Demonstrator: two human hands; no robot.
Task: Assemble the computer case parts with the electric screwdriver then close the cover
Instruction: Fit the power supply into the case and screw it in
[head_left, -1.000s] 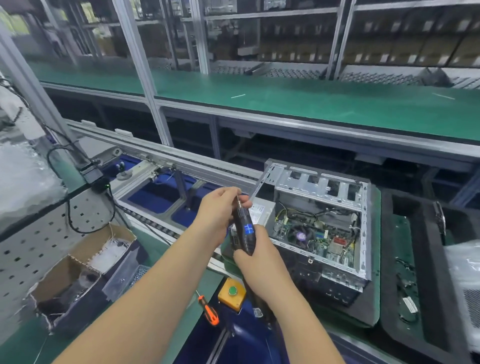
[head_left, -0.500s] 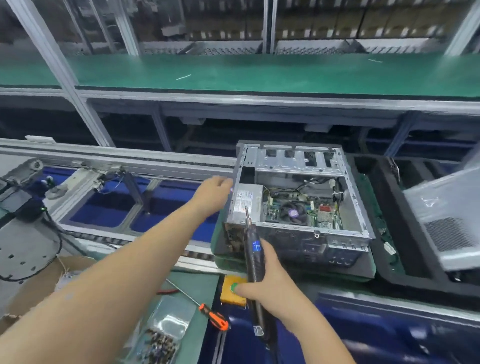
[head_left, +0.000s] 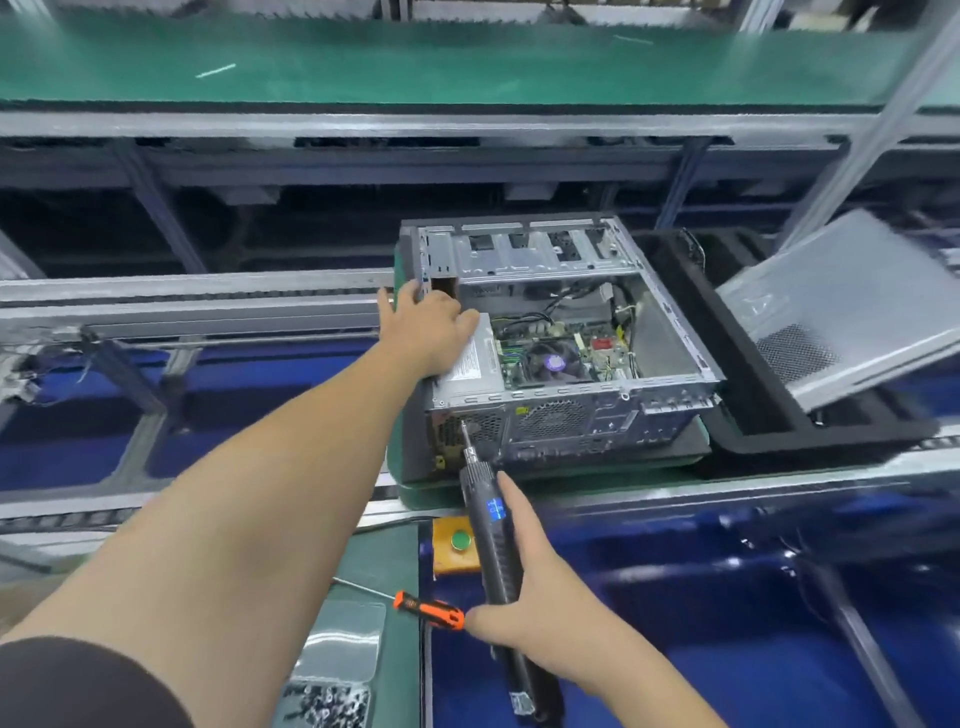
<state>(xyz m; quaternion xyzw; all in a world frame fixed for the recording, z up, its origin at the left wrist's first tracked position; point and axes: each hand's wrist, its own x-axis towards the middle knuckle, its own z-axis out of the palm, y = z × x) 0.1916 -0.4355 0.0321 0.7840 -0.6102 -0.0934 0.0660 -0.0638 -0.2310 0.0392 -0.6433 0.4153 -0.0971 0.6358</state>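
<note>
The stiff, heavy steel computer case (head_left: 566, 338) is steadied by the flat, spread left hand (head_left: 426, 332); the right hand (head_left: 540, 613) clamps round the slim electric screwdriver (head_left: 493, 535)

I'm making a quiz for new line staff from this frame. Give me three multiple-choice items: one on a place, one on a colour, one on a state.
1. Where does the electric screwdriver tip point?
A. the case's perforated rear panel
B. the green belt
C. the bag of screws

2. What colour is the manual screwdriver handle?
A. yellow
B. orange and black
C. white

3. The computer case is:
A. covered
B. open on top
C. upside down

Key: 1 A, the bit meets the rear grille; 2 B, as seen by the right hand; 3 B, the fan and board show, left hand on its edge.
</note>
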